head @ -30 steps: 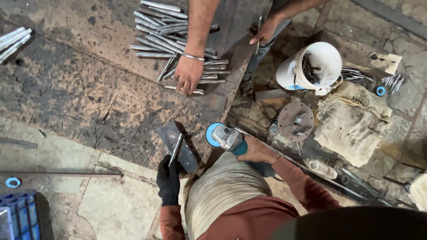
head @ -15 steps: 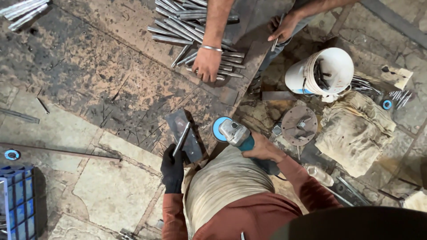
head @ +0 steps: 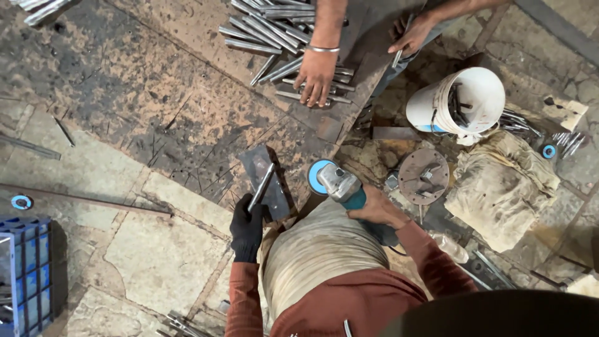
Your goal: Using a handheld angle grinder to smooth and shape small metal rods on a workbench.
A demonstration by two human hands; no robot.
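I see my left hand (head: 248, 226), in a black work glove, wrapped tight around the lower end of a short grey metal rod (head: 262, 186), which lies slanted across a dark rectangular steel block (head: 269, 181) set on the scorched, rust-stained floor plate (head: 156, 93). My bare right hand (head: 374, 211) is clamped on the teal body of a handheld angle grinder (head: 340, 184); its blue-rimmed disc (head: 316, 176) sits just beside the right edge of the block, and I cannot tell whether it touches. Up the plate, another person's hand (head: 317, 76), with a metal bangle at the wrist, rests flat on a loose heap of cut grey steel rods (head: 274, 31), while that person's second hand (head: 412, 39) lies farther right at the plate's edge. To my right stand a white plastic bucket (head: 462, 100) holding dark metal pieces, a round rusty disc (head: 424, 176) and a lumpy dirty cloth sack (head: 502, 187). A blue plastic crate (head: 25, 268) sits at far left.
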